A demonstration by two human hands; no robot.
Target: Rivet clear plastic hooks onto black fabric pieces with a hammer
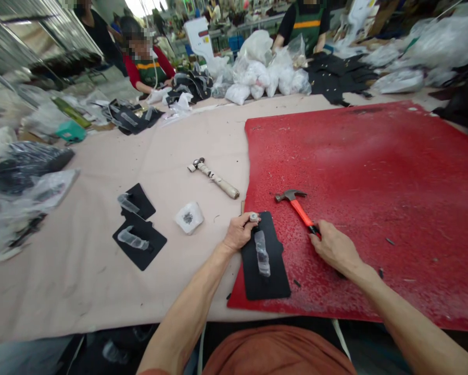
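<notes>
My left hand (237,233) is closed around a short upright punch-like tool (253,216) with a pale round top. It stands at the upper end of a black flat panel (275,260), which has a plastic-wrapped strip (262,254) along its middle. The tool's lower tip is hidden by my fingers. To the right, my right hand (335,247) grips the black end of a claw hammer (301,211) with an orange handle. The hammer's head is up and left of the hand, over the red mat (354,172), apart from the punch-like tool.
A second hammer (218,179) with a white-wrapped handle lies left of the mat. Near it are a white tub (189,217) of small dark pieces and two black panels (140,245). Plastic bags (257,73) line the far edge, where co-workers (150,62) work.
</notes>
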